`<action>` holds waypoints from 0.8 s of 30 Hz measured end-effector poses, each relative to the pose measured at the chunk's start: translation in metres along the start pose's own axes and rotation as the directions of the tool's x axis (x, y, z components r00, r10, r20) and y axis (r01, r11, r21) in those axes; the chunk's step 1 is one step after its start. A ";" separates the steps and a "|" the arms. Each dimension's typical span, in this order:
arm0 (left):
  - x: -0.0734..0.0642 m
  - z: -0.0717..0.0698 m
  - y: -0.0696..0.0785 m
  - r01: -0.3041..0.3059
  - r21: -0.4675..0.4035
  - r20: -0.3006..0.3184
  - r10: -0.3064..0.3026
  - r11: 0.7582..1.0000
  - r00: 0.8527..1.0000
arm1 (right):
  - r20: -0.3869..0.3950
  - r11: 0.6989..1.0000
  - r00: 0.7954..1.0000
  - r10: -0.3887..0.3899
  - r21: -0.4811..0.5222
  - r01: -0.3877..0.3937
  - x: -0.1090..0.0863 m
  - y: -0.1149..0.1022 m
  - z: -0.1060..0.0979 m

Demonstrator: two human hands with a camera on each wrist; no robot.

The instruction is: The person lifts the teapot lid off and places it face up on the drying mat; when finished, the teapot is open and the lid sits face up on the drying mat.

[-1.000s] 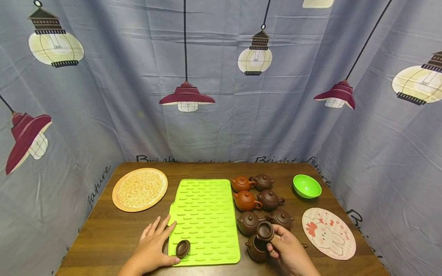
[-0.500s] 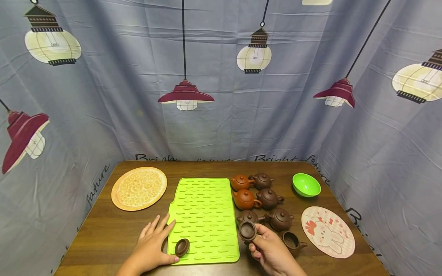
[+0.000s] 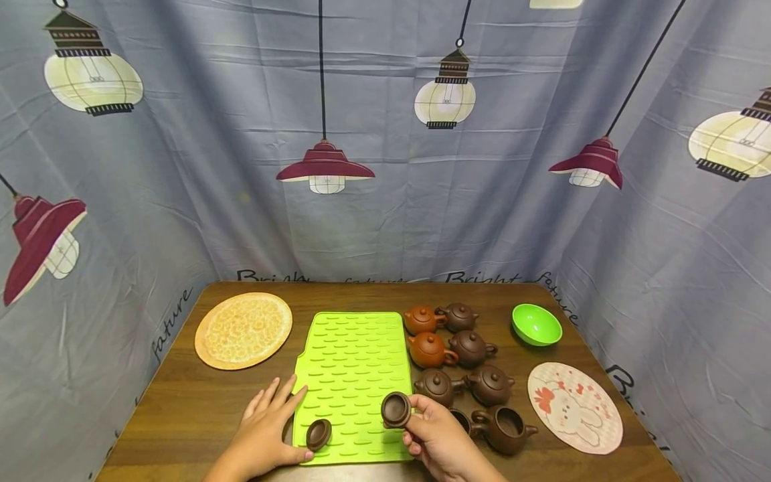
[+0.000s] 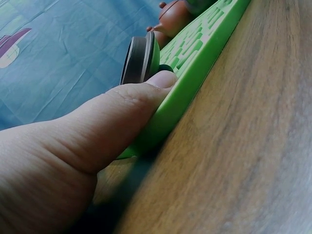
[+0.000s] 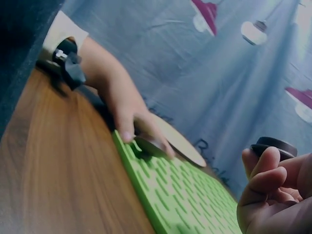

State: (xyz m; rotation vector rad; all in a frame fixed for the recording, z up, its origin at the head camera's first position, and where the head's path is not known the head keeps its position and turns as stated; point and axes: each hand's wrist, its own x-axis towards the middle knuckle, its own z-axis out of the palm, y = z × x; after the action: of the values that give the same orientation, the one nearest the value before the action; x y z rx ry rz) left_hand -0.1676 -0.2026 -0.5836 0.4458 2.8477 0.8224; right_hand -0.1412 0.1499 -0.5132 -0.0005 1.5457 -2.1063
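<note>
My right hand [image 3: 442,435] pinches a dark brown teapot lid [image 3: 395,410], its hollow underside facing up, over the right edge of the green ridged mat [image 3: 355,375]. In the right wrist view, fingers and thumb grip the lid [image 5: 275,145] by its knob side. Spread fingers of my left hand [image 3: 265,428] rest along the mat's left edge, the thumb at its near corner. Just beside that thumb, a second brown lid [image 3: 318,434] lies tilted on the mat. To the right, an open brown teapot [image 3: 507,428] stands lidless; another lidless pot [image 3: 462,420] is partly hidden behind my right hand.
Several lidded teapots, two of them orange [image 3: 430,350], stand in two columns right of the mat. A green bowl [image 3: 536,325] and a round bunny placemat [image 3: 575,408] lie at the right. A round pizza-like placemat [image 3: 243,331] lies back left. A grey curtain [image 3: 373,234] rises behind the table.
My right hand has carried the lid leftward from above the near teapot to over the mat, uncovering the lidless pots. The left hand and the lid beside it have stayed put.
</note>
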 end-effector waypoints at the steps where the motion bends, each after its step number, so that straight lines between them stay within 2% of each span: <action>1: 0.000 0.000 0.000 -0.001 0.000 0.000 0.001 1.000 1.000 | 0.001 1.000 1.000 0.000 -0.008 0.000 0.002 0.002 0.002; 9: -0.001 -0.001 0.000 -0.003 0.003 0.005 0.003 1.000 1.000 | -0.013 0.996 1.000 0.020 -0.087 -0.021 0.017 0.014 0.016; 14: -0.002 -0.001 -0.001 0.000 0.011 -0.003 0.000 1.000 1.000 | -0.049 0.988 0.999 -0.001 -0.155 -0.007 0.027 0.021 0.023; 24: 0.000 0.001 -0.002 -0.008 0.020 -0.007 0.008 1.000 1.000 | -0.105 0.954 0.994 0.022 -0.295 -0.052 0.036 0.038 0.027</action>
State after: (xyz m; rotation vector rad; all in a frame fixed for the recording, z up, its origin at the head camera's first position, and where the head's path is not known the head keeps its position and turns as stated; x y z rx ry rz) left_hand -0.1679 -0.2038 -0.5855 0.4583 2.8646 0.7992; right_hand -0.1491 0.1032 -0.5489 0.0286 1.8958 -1.8498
